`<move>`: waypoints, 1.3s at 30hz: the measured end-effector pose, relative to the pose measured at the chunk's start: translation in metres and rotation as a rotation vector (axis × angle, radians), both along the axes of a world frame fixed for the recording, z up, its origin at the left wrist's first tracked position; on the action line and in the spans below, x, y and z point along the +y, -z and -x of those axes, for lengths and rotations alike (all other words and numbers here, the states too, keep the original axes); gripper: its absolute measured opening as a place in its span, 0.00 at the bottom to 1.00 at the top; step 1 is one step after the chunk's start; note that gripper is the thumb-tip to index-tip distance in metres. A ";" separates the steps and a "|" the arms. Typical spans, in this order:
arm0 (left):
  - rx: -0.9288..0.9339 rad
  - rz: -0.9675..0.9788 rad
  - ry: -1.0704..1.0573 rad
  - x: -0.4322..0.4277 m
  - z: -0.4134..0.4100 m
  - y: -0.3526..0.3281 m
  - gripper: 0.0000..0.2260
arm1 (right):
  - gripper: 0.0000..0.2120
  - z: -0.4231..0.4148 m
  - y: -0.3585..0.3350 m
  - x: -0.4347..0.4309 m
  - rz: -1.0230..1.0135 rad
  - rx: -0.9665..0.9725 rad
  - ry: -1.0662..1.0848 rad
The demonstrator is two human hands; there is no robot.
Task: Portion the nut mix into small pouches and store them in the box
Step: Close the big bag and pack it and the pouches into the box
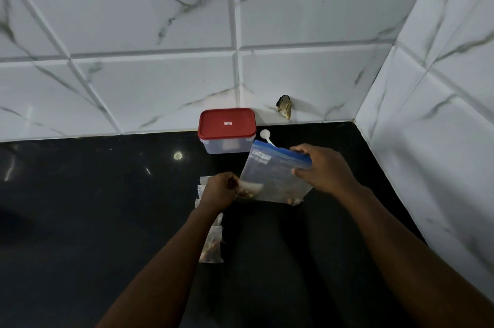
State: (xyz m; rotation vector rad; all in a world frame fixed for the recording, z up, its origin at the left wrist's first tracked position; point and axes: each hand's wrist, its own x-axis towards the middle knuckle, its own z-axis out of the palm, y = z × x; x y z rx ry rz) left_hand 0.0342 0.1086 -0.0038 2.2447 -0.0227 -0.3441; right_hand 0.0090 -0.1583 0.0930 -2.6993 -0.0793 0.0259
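Observation:
A large clear zip bag (270,175) with a blue top strip holds a little nut mix at its bottom. My right hand (324,168) grips its upper right edge, and my left hand (220,190) pinches its lower left corner, where nuts show. Several small pouches (212,245) lie in a row on the counter under my left forearm; the nearest one holds nuts. A clear box with a red lid (227,130), shut, stands by the wall behind the bag. A white scoop (266,136) lies beside the box, partly hidden by the bag.
The black counter (93,207) runs left and toward me. White marble-pattern tile walls meet in a corner at the back right (355,120). A small dark broken spot (284,106) marks the back wall just above the counter.

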 end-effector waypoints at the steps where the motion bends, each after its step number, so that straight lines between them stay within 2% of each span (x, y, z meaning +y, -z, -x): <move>1: 0.006 0.008 -0.010 0.001 -0.001 0.003 0.09 | 0.19 0.001 0.003 -0.006 0.036 -0.010 -0.005; 4: 0.035 0.046 0.006 -0.003 -0.002 0.003 0.11 | 0.10 0.001 0.006 -0.014 0.003 -0.111 -0.010; 6: 0.031 0.105 0.027 -0.010 -0.002 -0.005 0.14 | 0.09 -0.001 0.004 -0.012 -0.011 -0.245 -0.011; 9: -0.073 0.283 -0.072 -0.019 -0.003 -0.020 0.10 | 0.11 0.001 -0.001 -0.003 0.046 -0.424 -0.015; 11: -0.109 0.500 -0.149 -0.023 -0.004 -0.031 0.09 | 0.12 0.008 0.003 0.003 0.093 -0.420 -0.032; 13: -0.163 0.552 -0.123 -0.025 -0.003 -0.040 0.10 | 0.12 0.020 0.012 0.006 0.111 -0.307 -0.074; 15: -0.148 0.511 0.011 -0.024 0.002 -0.046 0.08 | 0.12 0.030 0.020 0.005 0.110 -0.065 -0.100; 17: -0.087 0.366 0.229 -0.022 0.008 -0.044 0.06 | 0.15 0.036 0.025 0.001 0.138 0.215 -0.146; 20: 0.003 0.054 0.498 -0.024 0.024 -0.039 0.16 | 0.15 0.042 0.036 0.000 0.115 0.452 -0.229; 22: -0.011 -0.096 0.612 -0.029 0.036 -0.033 0.23 | 0.13 0.047 0.042 -0.004 0.093 0.458 -0.213; 25: -0.090 -0.213 0.669 -0.032 0.048 -0.019 0.21 | 0.11 0.055 0.049 -0.013 0.065 0.462 -0.195; 30: 0.008 -0.190 0.697 -0.040 0.063 -0.002 0.11 | 0.08 0.068 0.065 -0.025 -0.012 0.579 -0.173; 34: 0.079 -0.217 0.701 -0.042 0.072 0.014 0.11 | 0.10 0.081 0.081 -0.030 -0.018 0.619 -0.181; 39: 0.102 -0.233 0.623 -0.036 0.081 0.026 0.10 | 0.12 0.092 0.097 -0.033 -0.026 0.568 -0.212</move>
